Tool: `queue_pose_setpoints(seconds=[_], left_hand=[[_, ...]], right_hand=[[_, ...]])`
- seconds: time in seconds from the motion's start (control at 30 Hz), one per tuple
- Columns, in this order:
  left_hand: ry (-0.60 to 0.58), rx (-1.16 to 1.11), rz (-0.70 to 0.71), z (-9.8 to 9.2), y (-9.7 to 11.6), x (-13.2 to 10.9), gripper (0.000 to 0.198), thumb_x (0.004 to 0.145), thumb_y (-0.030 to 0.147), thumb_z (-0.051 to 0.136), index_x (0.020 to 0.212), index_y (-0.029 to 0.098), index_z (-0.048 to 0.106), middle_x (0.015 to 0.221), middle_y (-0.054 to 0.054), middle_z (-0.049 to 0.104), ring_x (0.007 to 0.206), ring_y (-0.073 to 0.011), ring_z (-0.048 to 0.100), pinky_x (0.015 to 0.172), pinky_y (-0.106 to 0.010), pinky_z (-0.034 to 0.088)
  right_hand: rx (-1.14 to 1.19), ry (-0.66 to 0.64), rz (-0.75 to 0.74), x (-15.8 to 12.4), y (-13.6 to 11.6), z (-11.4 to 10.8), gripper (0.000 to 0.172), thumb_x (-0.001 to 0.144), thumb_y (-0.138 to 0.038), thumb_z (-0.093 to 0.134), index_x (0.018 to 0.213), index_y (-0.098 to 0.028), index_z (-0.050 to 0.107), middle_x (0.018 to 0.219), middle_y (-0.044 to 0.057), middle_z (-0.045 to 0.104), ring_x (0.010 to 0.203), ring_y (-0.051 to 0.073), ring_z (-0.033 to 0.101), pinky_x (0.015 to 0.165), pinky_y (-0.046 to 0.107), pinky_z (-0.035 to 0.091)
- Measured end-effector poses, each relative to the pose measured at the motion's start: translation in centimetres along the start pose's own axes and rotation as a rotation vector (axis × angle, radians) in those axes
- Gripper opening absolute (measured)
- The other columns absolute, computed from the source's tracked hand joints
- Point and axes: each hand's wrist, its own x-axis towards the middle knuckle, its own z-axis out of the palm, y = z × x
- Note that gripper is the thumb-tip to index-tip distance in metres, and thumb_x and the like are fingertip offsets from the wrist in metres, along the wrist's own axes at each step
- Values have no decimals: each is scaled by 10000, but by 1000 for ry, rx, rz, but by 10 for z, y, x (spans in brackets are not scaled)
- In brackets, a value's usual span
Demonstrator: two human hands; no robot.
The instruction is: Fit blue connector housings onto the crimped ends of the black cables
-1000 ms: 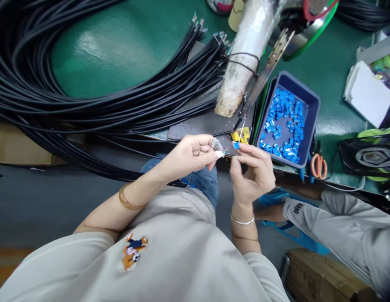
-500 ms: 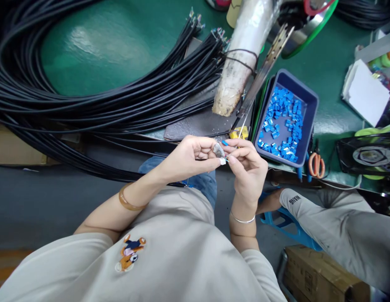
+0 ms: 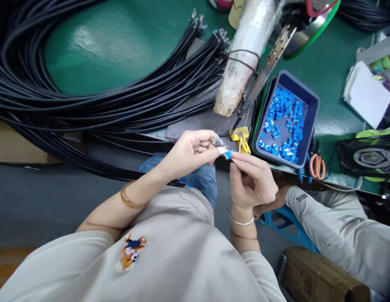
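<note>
Between thumb and fingers, my left hand (image 3: 198, 149) pinches the stripped end of a cable, its thin wires (image 3: 225, 147) fanning toward the right. A grey wrap covers a left fingertip. My right hand (image 3: 253, 176) is closed on a small blue connector (image 3: 228, 154), held right at the wire ends; whether the wires sit inside it I cannot tell. Just beyond my fingers, a yellow hand tool (image 3: 243, 140) lies at the bench edge. The blue connectors of the same kind fill part of a grey-blue bin (image 3: 311, 126) to the right.
A thick bundle of black cables (image 3: 119, 109) sweeps across the left of the green bench (image 3: 97, 46). A wrapped post (image 3: 237, 71) and a slotted metal bar (image 3: 267, 71) stand ahead. Orange-handled scissors (image 3: 317, 167) hang by the bin. Another person's leg (image 3: 327, 214) is at the right.
My right hand has shifted slightly right and down, and the blue connector now shows between its fingertips at the wires. The yellow tool is more exposed. My left hand keeps its pinch.
</note>
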Motion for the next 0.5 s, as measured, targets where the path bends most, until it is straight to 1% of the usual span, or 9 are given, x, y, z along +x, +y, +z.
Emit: queue_pose_setpoints(seconds=[0.07,0.13,0.23,0.33,0.4,0.5], left_hand=[[15,-12,-6,0,1,1,161,768,219,717,734,133,585,549,34,545,491,-36,455,465,-136,337],[28,-19,-8,1,1,1,167,769,221,709,727,136,572,523,50,498,467,-28,397,442,-143,280],[31,-27,-2,2,-1,2,149,781,216,689,740,140,568,517,63,460,455,-22,352,436,-154,240],[36,-22,6,3,-3,3,135,781,210,680,745,141,569,525,62,460,459,-24,358,442,-158,246],[38,-9,9,3,-4,3,127,770,201,680,740,141,572,534,55,479,467,-29,387,455,-162,276],[33,11,10,3,-4,4,119,755,194,684,731,142,579,551,39,516,490,-41,441,482,-168,329]], right_hand=[[-3,-11,-38,-3,2,1,203,852,-73,709,1028,-174,701,995,49,788,894,147,755,793,278,630],[34,30,-30,-5,5,3,216,883,-78,665,1074,-178,677,998,48,787,899,159,762,774,294,635],[86,118,88,-4,7,6,201,895,-72,627,1056,-189,657,1000,42,781,901,173,762,764,323,637],[101,115,187,-1,7,8,148,873,-83,656,963,-201,660,1007,34,774,902,177,754,786,351,640],[122,99,186,1,7,9,157,851,-80,681,946,-204,660,1009,31,772,903,178,752,796,354,642],[129,78,143,1,6,9,191,829,-67,698,949,-211,658,1005,27,771,915,174,752,809,336,639]])
